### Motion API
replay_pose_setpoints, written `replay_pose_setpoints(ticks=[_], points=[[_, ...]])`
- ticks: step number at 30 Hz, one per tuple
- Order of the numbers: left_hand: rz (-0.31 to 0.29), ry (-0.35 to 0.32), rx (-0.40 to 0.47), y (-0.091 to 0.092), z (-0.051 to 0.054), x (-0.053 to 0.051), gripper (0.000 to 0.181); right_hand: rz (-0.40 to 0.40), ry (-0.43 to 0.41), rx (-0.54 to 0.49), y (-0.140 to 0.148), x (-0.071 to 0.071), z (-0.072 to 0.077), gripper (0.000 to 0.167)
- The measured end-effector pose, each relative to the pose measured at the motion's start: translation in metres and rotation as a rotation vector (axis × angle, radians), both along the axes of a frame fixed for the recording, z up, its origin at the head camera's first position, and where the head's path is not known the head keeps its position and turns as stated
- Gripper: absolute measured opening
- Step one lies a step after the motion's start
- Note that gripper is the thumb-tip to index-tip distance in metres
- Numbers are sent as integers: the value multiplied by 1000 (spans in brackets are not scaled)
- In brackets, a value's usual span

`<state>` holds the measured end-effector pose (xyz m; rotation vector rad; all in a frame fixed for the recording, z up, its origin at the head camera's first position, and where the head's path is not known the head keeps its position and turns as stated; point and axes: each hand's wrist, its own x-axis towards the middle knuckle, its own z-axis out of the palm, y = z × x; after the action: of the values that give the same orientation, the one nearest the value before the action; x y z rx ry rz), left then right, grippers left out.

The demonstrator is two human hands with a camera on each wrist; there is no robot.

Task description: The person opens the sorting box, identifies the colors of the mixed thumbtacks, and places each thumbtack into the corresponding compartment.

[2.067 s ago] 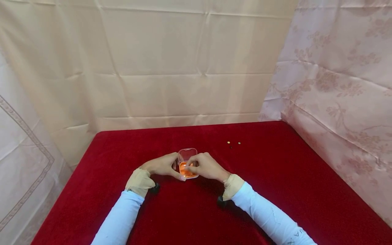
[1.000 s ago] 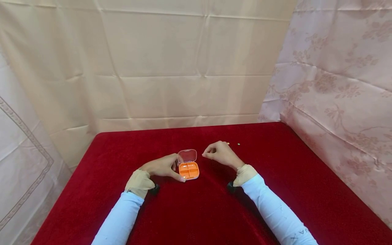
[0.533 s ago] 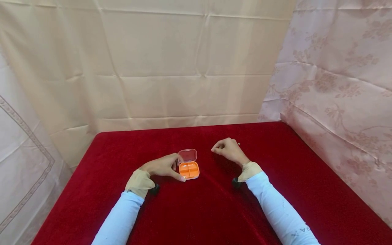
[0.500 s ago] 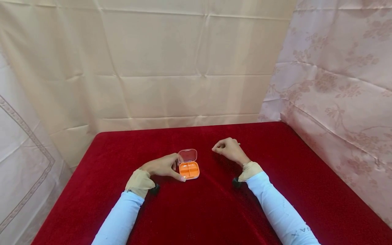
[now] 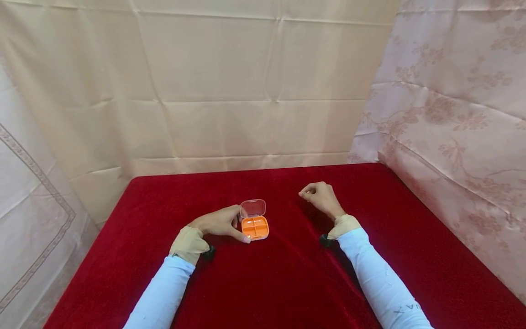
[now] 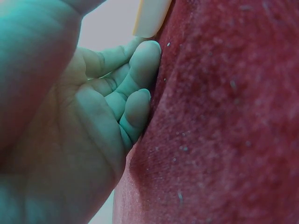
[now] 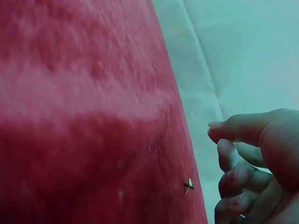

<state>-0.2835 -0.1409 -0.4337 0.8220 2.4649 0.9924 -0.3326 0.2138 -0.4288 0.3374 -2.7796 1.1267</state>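
Note:
A small pill box [image 5: 255,228] with an orange divided tray stands on the red cloth, its clear lid [image 5: 253,208] raised at the back. My left hand [image 5: 219,221] grips it from the left, thumb at the front corner and fingers behind. A tiny pale piece shows in the front left compartment. In the left wrist view the box's edge [image 6: 153,18] touches the fingertips. Off to the right, my right hand [image 5: 322,196] hovers with fingers loosely curled and thumb near the index fingertip, nothing seen between them. Tiny yellow-green and dark pieces [image 7: 190,183] lie on the cloth near it.
The red cloth-covered table [image 5: 263,283] has its far edge just beyond both hands. Behind it hangs a beige curtain [image 5: 246,91], with a flowered curtain [image 5: 464,119] along the right side.
From inside the pill box, my right hand has moved right and away to the tiny pieces, which it now hides in the head view. My left hand has kept its grip on the box.

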Motion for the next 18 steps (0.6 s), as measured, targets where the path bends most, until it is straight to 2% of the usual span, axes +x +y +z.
replay_pose_setpoints(ticks=[10,15,18], points=[[5,-16,-3,-1,1,0,58,-108,7,8,19,-8,-3,15],[1,-15,-11,-1,0,-1,58,-159,-30,10,25,-9,-5,16],[0,-13,-10,-2,0,0,58,-163,-54,18,25,-8,-5,17]])
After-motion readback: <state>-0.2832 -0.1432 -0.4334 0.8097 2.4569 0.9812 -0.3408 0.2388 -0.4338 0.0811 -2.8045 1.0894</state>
